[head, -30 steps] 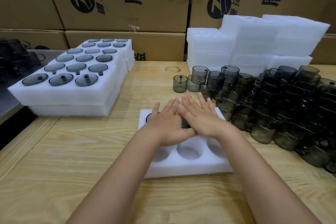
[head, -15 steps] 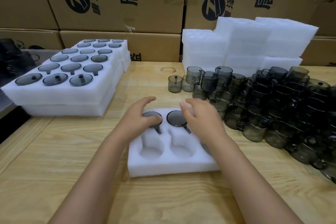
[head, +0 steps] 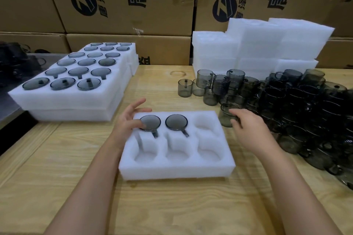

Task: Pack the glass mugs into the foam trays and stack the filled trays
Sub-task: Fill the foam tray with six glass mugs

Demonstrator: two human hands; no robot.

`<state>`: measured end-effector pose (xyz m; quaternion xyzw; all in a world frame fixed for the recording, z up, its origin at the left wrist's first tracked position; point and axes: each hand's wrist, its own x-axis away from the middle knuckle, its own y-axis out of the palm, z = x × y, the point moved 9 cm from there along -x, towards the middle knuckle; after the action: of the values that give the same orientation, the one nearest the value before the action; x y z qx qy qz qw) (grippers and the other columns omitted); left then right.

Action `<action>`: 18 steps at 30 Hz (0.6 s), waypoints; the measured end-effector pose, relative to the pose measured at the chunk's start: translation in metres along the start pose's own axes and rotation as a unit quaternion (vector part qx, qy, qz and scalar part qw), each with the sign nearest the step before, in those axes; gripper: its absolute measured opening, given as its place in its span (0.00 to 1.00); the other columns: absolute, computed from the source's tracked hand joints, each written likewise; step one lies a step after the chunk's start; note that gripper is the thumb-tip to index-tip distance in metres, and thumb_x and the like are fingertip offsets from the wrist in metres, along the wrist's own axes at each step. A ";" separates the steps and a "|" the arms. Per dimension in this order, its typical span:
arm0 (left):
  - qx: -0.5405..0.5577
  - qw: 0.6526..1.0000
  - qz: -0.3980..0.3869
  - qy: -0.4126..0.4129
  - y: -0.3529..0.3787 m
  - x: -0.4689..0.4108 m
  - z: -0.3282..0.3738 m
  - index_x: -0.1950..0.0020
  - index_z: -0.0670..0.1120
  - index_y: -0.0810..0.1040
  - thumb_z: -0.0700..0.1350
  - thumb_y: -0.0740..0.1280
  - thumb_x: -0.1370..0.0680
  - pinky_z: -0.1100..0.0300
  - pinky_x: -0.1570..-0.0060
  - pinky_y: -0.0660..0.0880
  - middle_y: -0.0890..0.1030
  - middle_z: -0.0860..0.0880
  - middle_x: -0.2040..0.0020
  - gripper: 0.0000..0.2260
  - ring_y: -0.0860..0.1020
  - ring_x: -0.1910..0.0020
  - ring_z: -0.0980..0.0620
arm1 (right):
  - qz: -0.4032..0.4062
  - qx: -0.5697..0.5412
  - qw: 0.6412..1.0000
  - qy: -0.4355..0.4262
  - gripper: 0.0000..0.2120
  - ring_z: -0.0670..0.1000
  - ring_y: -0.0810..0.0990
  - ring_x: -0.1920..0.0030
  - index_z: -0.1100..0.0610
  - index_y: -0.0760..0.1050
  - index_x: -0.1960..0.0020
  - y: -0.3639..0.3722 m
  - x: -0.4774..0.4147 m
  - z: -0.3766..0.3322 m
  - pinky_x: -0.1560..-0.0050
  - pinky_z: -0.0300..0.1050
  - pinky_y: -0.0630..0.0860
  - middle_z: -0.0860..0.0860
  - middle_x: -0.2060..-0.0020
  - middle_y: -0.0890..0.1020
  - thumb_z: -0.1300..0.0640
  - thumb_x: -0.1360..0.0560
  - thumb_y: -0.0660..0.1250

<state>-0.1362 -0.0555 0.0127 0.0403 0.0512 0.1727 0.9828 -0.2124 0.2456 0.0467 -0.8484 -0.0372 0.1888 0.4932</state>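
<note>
The right hand (head: 248, 129) is seen spread and empty, fingertips touching or just short of a smoky grey glass mug (head: 226, 117) standing at its eleven o'clock, at the near edge of the heaped pile of dark glass mugs (head: 298, 108). That mug is nearer the right hand than the left and is judged the likely next pick; its handle side cannot be told. The left hand (head: 129, 122), fingers loosely splayed, is rested on the far-left corner of the white six-pocket foam tray (head: 177, 168), against one of two seated mugs (head: 150, 123). Four pockets are left unfilled. Filled stacked foam trays (head: 72, 99) are set at ten o'clock.
</note>
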 end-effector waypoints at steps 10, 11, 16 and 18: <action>0.092 0.995 -0.012 -0.047 0.004 0.003 -0.010 0.43 0.47 0.78 0.37 0.63 0.38 0.55 0.56 0.77 0.81 0.44 0.48 0.24 0.80 0.54 0.46 | 0.004 0.065 0.998 0.003 0.12 0.57 0.75 0.47 0.59 0.75 0.43 0.020 0.007 -0.011 0.54 0.48 0.71 0.54 0.48 0.77 0.57 0.24 0.62; 0.101 0.994 -0.006 -0.044 0.002 0.003 -0.008 0.43 0.47 0.78 0.37 0.63 0.36 0.54 0.55 0.77 0.81 0.44 0.48 0.22 0.80 0.54 0.46 | 0.028 0.045 0.999 0.005 0.10 0.58 0.76 0.49 0.60 0.76 0.45 0.015 0.007 -0.012 0.54 0.48 0.70 0.55 0.50 0.78 0.58 0.24 0.63; -0.002 0.999 0.007 0.050 -0.005 0.000 0.020 0.38 0.42 0.74 0.33 0.64 0.30 0.61 0.46 0.74 0.80 0.45 0.48 0.20 0.77 0.47 0.48 | 0.204 -0.146 0.966 -0.069 0.02 0.51 0.75 0.60 0.62 0.78 0.55 -0.030 0.016 -0.031 0.59 0.31 0.67 0.51 0.59 0.77 0.65 0.27 0.69; -0.082 0.991 -0.012 0.102 0.007 0.000 0.040 0.39 0.44 0.74 0.29 0.62 0.25 0.67 0.49 0.74 0.80 0.48 0.48 0.18 0.76 0.45 0.50 | 0.207 -0.202 0.949 -0.126 0.03 0.47 0.74 0.61 0.62 0.79 0.54 -0.035 0.022 -0.048 0.57 0.28 0.69 0.51 0.56 0.76 0.67 0.28 0.69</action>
<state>-0.1337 -0.0512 0.0527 -0.0591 0.1373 0.1677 0.9744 -0.1708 0.2298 0.0918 -0.8885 0.0396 0.3808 0.2530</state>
